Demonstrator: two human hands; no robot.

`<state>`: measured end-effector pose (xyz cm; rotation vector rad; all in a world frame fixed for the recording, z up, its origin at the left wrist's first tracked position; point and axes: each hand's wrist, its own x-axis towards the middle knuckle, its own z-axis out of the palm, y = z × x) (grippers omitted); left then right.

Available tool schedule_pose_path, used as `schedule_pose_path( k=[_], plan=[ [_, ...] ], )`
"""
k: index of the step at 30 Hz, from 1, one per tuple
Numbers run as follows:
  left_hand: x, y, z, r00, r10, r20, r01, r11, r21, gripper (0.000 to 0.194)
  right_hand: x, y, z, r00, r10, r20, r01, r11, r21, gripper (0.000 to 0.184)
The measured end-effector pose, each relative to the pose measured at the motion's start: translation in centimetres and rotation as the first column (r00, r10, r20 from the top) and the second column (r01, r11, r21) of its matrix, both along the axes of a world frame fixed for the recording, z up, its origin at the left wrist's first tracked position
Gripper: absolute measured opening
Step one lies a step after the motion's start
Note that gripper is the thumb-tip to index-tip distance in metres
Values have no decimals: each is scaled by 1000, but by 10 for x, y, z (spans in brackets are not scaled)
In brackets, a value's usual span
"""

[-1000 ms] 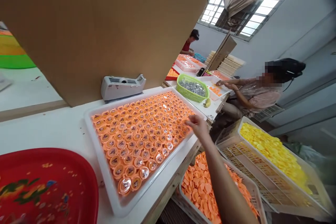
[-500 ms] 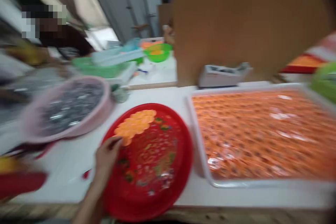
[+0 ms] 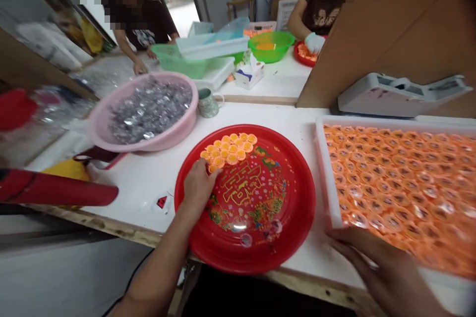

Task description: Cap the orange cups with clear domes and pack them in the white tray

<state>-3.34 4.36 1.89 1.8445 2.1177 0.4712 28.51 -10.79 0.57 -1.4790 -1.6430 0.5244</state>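
Observation:
My left hand [image 3: 199,181] reaches over the left side of a round red tray [image 3: 243,260], thumb and fingers closed at the near edge of a cluster of small orange discs [image 3: 232,148]. The fingers seem pinched on one disc, partly hidden by the hand. The discs lie side by side toward the tray's back left; gold and floral print shows on the bare part. My right hand [image 3: 379,260], slightly blurred, is at the front left corner of a white rectangular tray [image 3: 329,183], fingers stretched out. Rows of orange round pieces [image 3: 394,178] fill that tray.
A pink basin [image 3: 189,129] of clear wrapped pieces stands at left, beside a patterned mug [image 3: 208,104]. A red roll [image 3: 74,188] juts in at far left. Behind the white tray are a grey-white device [image 3: 401,94] and cardboard panel [image 3: 401,25]. Two co-workers stand opposite.
My view has swung left and tilted, so the red tray sits further right. My right hand has come into view at the white tray. My left hand stays at the orange discs.

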Motion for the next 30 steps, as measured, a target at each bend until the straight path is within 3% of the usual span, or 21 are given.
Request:
schedule_pose_path(
  k=[3, 8, 14, 18, 22, 24, 27, 30],
  plan=[
    [0, 0, -1, 1000, 10, 20, -10, 999, -35, 15, -20, 12, 11, 949, 253, 187, -235, 965, -116, 19],
    [1, -15, -9, 995, -46, 87, 55, 993, -100, 25, -56, 36, 4, 876, 357, 325, -281, 924, -257, 25],
    [3, -45, -15, 960, -169, 222, 210, 962, -174, 39, -86, 35, -14, 851, 358, 384, -217, 906, -363, 23],
    [-3, -45, -18, 937, -213, 276, 266, 948, -175, 55, -85, 41, -21, 863, 382, 330, -198, 858, -475, 24],
    [-7, -37, -24, 898, -266, 352, 331, 934, -138, 29, -80, 45, -18, 885, 397, 244, -200, 796, -571, 22],
    [-4, -37, -24, 873, -286, 396, 355, 928, -113, 19, -80, 44, -13, 909, 387, 156, -249, 802, -543, 17],
    [7, -44, -19, 821, -325, 470, 413, 905, -96, 18, -87, 41, -3, 940, 342, 15, -307, 862, -402, 18],
    [22, -53, -13, 759, -377, 531, 497, 862, -100, 9, -98, 38, 5, 908, 417, 42, -388, 873, -295, 54]
  ],
)
